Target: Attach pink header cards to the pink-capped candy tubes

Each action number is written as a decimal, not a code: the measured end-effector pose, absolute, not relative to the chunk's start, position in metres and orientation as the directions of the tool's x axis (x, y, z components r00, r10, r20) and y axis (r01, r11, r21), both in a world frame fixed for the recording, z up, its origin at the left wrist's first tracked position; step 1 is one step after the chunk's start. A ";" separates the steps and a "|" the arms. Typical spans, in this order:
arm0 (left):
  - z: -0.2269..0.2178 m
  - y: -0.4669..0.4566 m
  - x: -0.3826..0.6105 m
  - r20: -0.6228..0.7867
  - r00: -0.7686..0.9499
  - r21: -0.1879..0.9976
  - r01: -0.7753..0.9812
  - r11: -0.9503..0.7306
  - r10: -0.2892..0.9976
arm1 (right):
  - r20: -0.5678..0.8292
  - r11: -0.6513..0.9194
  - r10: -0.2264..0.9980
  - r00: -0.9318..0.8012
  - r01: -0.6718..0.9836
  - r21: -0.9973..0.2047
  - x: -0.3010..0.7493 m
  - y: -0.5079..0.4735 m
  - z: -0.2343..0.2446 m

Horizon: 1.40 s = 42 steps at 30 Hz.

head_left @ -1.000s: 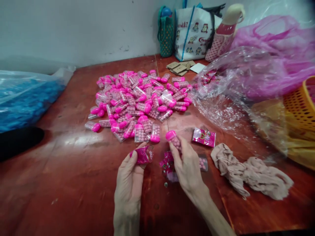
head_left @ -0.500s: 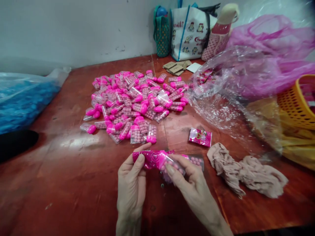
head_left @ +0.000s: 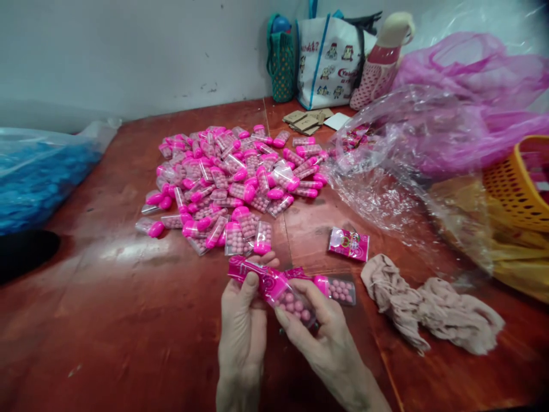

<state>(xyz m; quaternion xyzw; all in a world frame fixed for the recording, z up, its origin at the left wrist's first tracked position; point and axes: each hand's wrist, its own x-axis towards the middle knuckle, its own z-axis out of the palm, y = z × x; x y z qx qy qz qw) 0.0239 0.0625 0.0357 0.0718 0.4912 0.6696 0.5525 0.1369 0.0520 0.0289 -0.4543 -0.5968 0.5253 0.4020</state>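
My left hand (head_left: pixel 242 320) pinches the open end of a pink printed sleeve (head_left: pixel 253 276). My right hand (head_left: pixel 319 335) grips a clear candy tube (head_left: pixel 294 304) filled with pink balls, its capped end pushed inside the sleeve. Both hands meet low in the middle of the red-brown table (head_left: pixel 120 320). Another pink-capped tube (head_left: pixel 337 288) lies just right of my hands. A large pile of the same tubes (head_left: pixel 231 183) spreads behind them. A flat pink packet (head_left: pixel 349 244) rests to the right.
A beige cloth (head_left: pixel 429 312) lies at the right. Clear and pink plastic bags (head_left: pixel 429 137), an orange basket (head_left: pixel 521 183), a blue-filled bag (head_left: pixel 43 177) at left, and bags (head_left: pixel 330 57) along the wall ring the table.
My right hand brought a tube from near the pile to the sleeve in my left hand and slid it in. Both hands then drew slightly nearer to me.
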 end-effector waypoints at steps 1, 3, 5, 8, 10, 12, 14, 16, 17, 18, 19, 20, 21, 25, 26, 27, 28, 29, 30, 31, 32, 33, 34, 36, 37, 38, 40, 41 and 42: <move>0.035 0.062 0.025 -0.473 -0.334 0.705 -0.698 0.123 0.816 | 0.023 0.058 0.967 -0.252 0.132 -0.990 0.136 0.051 0.027; 0.033 0.060 0.028 -0.512 -0.242 0.653 -0.733 0.190 0.824 | 0.070 0.106 0.973 -0.221 0.157 -0.982 0.134 0.050 0.022; 0.033 0.058 0.031 -0.526 -0.197 0.634 -0.739 0.227 0.827 | 0.100 0.136 0.976 -0.195 0.184 -0.973 0.133 0.049 0.019; 0.033 0.058 0.035 -0.511 -0.212 0.663 -0.715 0.224 0.833 | 0.056 0.101 0.976 -0.208 0.211 -0.972 0.132 0.047 0.018; 0.032 0.059 0.035 -0.497 -0.207 0.687 -0.687 0.237 0.842 | -0.015 0.036 0.969 -0.245 0.204 -0.978 0.133 0.046 0.020; 0.033 0.060 0.032 -0.487 -0.162 0.702 -0.658 0.274 0.858 | -0.089 -0.034 0.954 -0.285 0.193 -0.981 0.135 0.047 0.023; 0.034 0.062 0.027 -0.468 -0.114 0.712 -0.636 0.298 0.876 | -0.130 -0.078 0.934 -0.334 0.165 -0.983 0.137 0.048 0.026; 0.035 0.063 0.023 -0.450 -0.081 0.719 -0.624 0.307 0.889 | -0.139 -0.100 0.917 -0.373 0.124 -0.987 0.139 0.050 0.028; 0.036 0.063 0.021 -0.445 -0.066 0.719 -0.622 0.312 0.893 | -0.136 -0.103 0.909 -0.394 0.103 -0.989 0.139 0.050 0.028; 0.037 0.063 0.020 -0.440 -0.049 0.716 -0.621 0.318 0.896 | -0.125 -0.099 0.904 -0.409 0.085 -0.991 0.139 0.050 0.026; 0.037 0.063 0.019 -0.438 -0.028 0.711 -0.622 0.327 0.898 | -0.103 -0.079 0.909 -0.405 0.076 -0.994 0.138 0.049 0.024; 0.036 0.063 0.019 -0.435 -0.001 0.703 -0.626 0.339 0.901 | -0.071 -0.044 0.920 -0.386 0.078 -0.996 0.136 0.047 0.021; 0.036 0.062 0.019 -0.429 0.025 0.693 -0.632 0.347 0.903 | -0.027 0.007 0.935 -0.354 0.094 -0.996 0.134 0.045 0.018; 0.031 0.061 0.024 -0.412 0.051 0.656 -0.676 0.335 0.910 | 0.156 0.198 0.967 -0.203 0.204 -0.959 0.126 0.038 0.005; 0.030 0.061 0.026 -0.419 0.041 0.652 -0.682 0.332 0.907 | 0.152 0.190 0.969 -0.193 0.201 -0.961 0.125 0.038 0.005; 0.029 0.061 0.027 -0.431 0.030 0.649 -0.685 0.332 0.902 | 0.115 0.148 0.975 -0.189 0.173 -0.974 0.125 0.038 0.005; 0.028 0.061 0.028 -0.442 0.017 0.647 -0.686 0.332 0.897 | 0.048 0.072 0.981 -0.189 0.120 -0.990 0.125 0.039 0.007; 0.028 0.060 0.028 -0.447 0.006 0.646 -0.689 0.328 0.894 | -0.038 -0.031 0.979 -0.199 0.036 -0.999 0.126 0.041 0.009; 0.027 0.060 0.029 -0.445 -0.006 0.648 -0.693 0.317 0.896 | -0.130 -0.152 0.966 -0.224 -0.084 -0.985 0.128 0.042 0.012; 0.027 0.059 0.029 -0.436 -0.015 0.650 -0.698 0.303 0.900 | -0.213 -0.276 0.941 -0.264 -0.233 -0.933 0.130 0.044 0.015; 0.026 0.058 0.029 -0.426 -0.022 0.650 -0.703 0.289 0.905 | -0.271 -0.388 0.907 -0.323 -0.388 -0.836 0.133 0.046 0.017; 0.026 0.058 0.028 -0.425 -0.023 0.649 -0.705 0.286 0.905 | -0.304 -0.487 0.865 -0.399 -0.521 -0.701 0.136 0.048 0.018; 0.025 0.057 0.028 -0.432 -0.018 0.647 -0.703 0.296 0.902 | -0.314 -0.575 0.815 -0.487 -0.610 -0.546 0.140 0.049 0.018; 0.025 0.057 0.028 -0.439 -0.009 0.649 -0.695 0.310 0.899 | -0.282 -0.725 0.688 -0.668 -0.642 -0.250 0.147 0.051 0.015; 0.025 0.057 0.027 -0.427 -0.003 0.657 -0.688 0.307 0.904 | -0.248 -0.788 0.614 -0.750 -0.600 -0.137 0.150 0.052 0.013; 0.024 0.058 0.027 -0.404 -0.002 0.669 -0.682 0.294 0.915 | -0.210 -0.838 0.542 -0.814 -0.543 -0.059 0.152 0.052 0.011; 0.024 0.059 0.028 -0.358 -0.010 0.687 -0.680 0.256 0.934 | -0.188 -0.880 0.471 -0.862 -0.472 -0.040 0.153 0.050 0.008; 0.023 0.059 0.028 -0.358 -0.020 0.690 -0.679 0.250 0.934 | -0.225 -0.871 0.491 -0.841 -0.478 -0.116 0.153 0.049 0.008; 0.023 0.060 0.029 -0.371 -0.039 0.692 -0.678 0.249 0.928 | -0.286 -0.834 0.550 -0.785 -0.495 -0.245 0.152 0.048 0.008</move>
